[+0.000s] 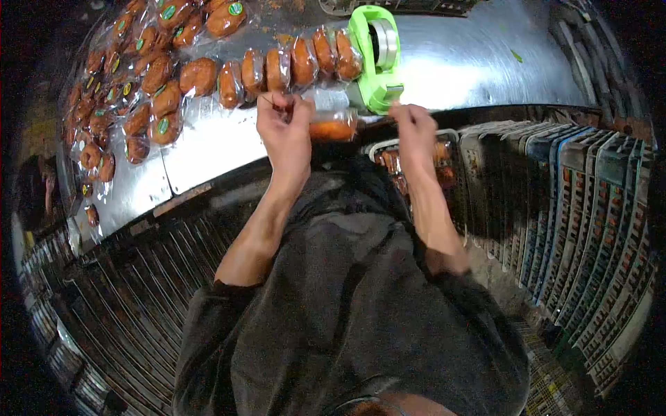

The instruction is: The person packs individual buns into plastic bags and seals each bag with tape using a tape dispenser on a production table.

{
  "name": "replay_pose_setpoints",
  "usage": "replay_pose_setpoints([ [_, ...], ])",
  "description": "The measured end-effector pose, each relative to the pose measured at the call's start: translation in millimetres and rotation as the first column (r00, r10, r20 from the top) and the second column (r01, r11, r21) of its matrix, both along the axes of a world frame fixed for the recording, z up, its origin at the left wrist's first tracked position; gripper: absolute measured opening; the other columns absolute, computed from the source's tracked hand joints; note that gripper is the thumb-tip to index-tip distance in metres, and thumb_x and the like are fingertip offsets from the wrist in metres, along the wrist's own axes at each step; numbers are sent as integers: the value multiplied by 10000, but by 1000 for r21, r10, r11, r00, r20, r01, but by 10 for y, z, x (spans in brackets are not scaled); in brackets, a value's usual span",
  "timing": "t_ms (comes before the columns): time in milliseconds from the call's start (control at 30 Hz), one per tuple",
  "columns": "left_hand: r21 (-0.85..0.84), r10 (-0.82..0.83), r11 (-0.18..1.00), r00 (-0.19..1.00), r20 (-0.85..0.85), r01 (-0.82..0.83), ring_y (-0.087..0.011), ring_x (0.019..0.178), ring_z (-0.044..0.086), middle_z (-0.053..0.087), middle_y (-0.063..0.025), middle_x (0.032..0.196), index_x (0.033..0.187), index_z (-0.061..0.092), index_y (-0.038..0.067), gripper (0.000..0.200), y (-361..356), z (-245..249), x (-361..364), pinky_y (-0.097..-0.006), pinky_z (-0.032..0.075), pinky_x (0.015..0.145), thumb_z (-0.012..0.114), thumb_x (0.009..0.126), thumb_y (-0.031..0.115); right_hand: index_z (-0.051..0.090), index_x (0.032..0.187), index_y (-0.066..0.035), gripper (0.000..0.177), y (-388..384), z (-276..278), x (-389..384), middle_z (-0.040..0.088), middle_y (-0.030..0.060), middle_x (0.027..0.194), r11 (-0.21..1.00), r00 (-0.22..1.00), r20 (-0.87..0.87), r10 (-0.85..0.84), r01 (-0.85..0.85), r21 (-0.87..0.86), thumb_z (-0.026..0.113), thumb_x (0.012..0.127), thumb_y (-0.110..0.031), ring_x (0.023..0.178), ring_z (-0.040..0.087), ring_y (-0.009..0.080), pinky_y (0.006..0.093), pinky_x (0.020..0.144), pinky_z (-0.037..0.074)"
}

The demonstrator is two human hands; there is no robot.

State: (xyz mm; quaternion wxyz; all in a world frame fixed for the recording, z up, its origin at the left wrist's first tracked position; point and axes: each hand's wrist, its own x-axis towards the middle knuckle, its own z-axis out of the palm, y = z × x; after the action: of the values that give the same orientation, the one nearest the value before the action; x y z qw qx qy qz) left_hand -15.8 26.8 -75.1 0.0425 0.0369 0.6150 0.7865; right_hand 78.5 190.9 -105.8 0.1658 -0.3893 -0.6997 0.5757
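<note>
My left hand (286, 132) is closed at the end of a clear plastic bag holding an orange-brown, rounded item (333, 130). The bag sticks out to the right, over the table's near edge. My right hand (416, 135) is apart from it, fingers pinched together just below a bright green tape dispenser (378, 87). Whatever lies between those fingertips is too small to make out. On the dispenser sits a silvery roll (386, 44). A row of similar bagged brown items (304, 61) stands on edge left of the dispenser.
Many more bagged brown items (165, 100), some with green stickers, cover the left of the metal table (485, 69). A crate (444, 149) with bagged items stands under my right hand. Stacked plastic crates (576, 187) fill the right; dark slatted crates (139, 291) lie lower left.
</note>
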Motion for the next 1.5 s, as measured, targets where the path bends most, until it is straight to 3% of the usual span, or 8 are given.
replay_pose_setpoints([
  [200,-29,51,998,996,77,-48,-57,746,449,486,5,809,876,390,76,259,-69,74,74,-234,413,661,627,851,-24,664,935,-4,206,-777,387,-229,595,119,1061,933,871,-353,340,-265,245,720,806,-155,1005,547,272,377,921,427],
  [367,-15,-150,989,986,-76,149,-94,791,508,540,-31,859,919,407,67,277,-476,285,-35,-249,450,705,653,837,-33,466,1234,-60,427,-635,455,-395,569,69,1089,401,816,-394,422,-558,-727,660,867,-161,1061,521,170,316,908,449],
  [500,462,-197,887,921,337,21,-206,1054,596,605,-122,1127,1274,465,-2,438,-1004,441,-257,-321,500,903,620,865,24,485,1078,-62,255,-1162,482,-757,538,37,1036,599,786,-456,417,-615,-512,637,885,-130,983,523,136,291,878,440],
  [700,-406,63,902,976,-208,-145,-256,1071,601,588,-175,1193,1357,382,-4,542,-1464,9,-998,-355,496,908,608,867,43,535,1044,-36,320,-919,633,-1338,550,150,1088,761,722,-250,646,-583,285,701,802,-164,1052,533,316,369,955,405],
  [867,-640,-302,746,950,-79,184,-306,1192,495,500,-204,1286,1368,326,26,548,-1317,-330,-1576,-383,376,1015,584,915,192,454,1370,-176,819,-410,491,-1647,441,153,1398,-82,681,489,545,-537,840,801,667,-410,1119,557,366,599,993,346],
  [1000,-896,-480,428,870,-111,121,-407,1338,361,312,-254,1473,1492,168,51,947,-1231,-145,-1714,-465,414,1014,626,828,548,532,1256,-217,640,-438,529,-1944,473,170,1337,-182,418,665,619,-748,639,785,693,-386,1107,560,364,540,905,448],
  [1133,-983,-675,-151,715,180,104,-414,1213,474,504,-168,1289,1468,297,182,1041,-945,422,-1664,-475,505,889,775,637,586,573,1126,-120,363,-537,464,-2209,534,182,1143,-119,373,577,726,-759,641,648,786,-220,1045,576,383,508,853,503],
  [1500,-924,-559,378,783,-271,-50,-370,1046,592,594,-215,1143,1247,529,46,759,259,1435,-2873,-429,483,880,830,645,397,467,1257,-30,465,1003,1930,-3367,540,167,1109,332,407,-92,909,-573,750,623,825,-103,1043,570,304,386,873,493],
])
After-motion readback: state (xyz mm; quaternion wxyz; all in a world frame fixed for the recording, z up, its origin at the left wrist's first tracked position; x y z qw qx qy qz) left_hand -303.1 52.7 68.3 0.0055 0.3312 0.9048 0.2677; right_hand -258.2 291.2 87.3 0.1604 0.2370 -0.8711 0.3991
